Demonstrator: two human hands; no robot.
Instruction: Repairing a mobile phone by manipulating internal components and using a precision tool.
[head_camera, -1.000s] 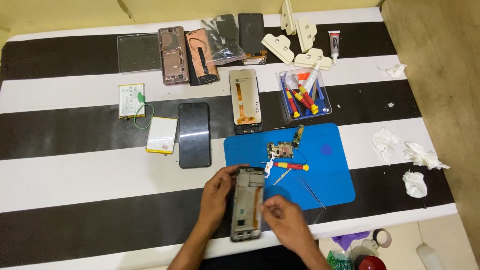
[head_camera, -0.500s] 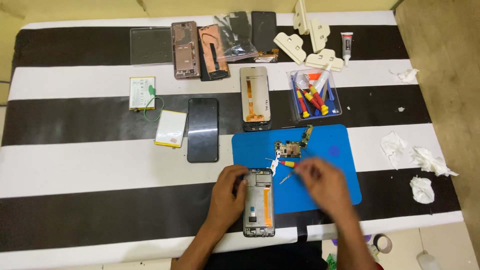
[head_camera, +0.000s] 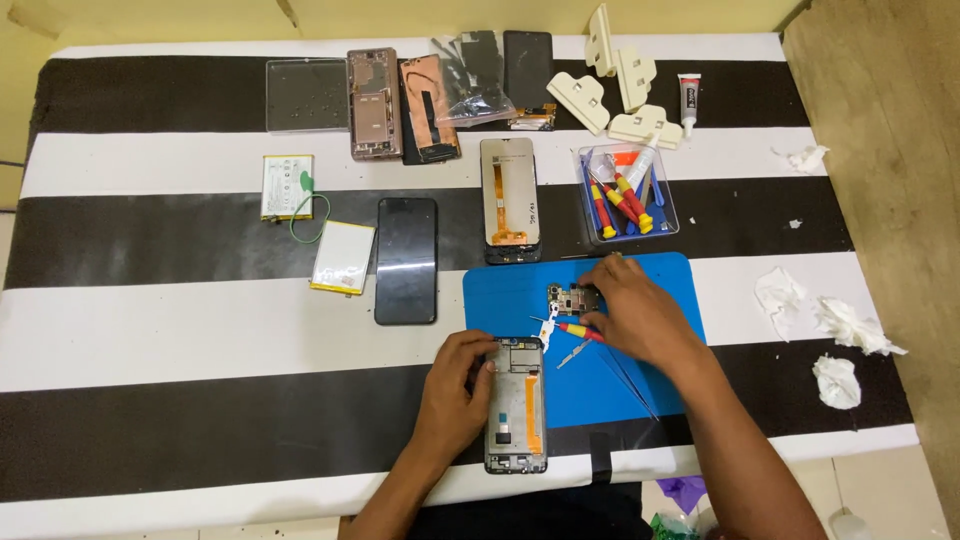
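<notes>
With your left hand (head_camera: 455, 400) curled around the opened phone frame (head_camera: 516, 405) at lower centre, lift the small circuit board (head_camera: 572, 298) on the blue mat (head_camera: 650, 380) gently by its edges, fingers of your right hand (head_camera: 635, 315) loosely bent over it.

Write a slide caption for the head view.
Left hand steadies an opened phone frame; right hand reaches a circuit board on the blue mat.
</notes>
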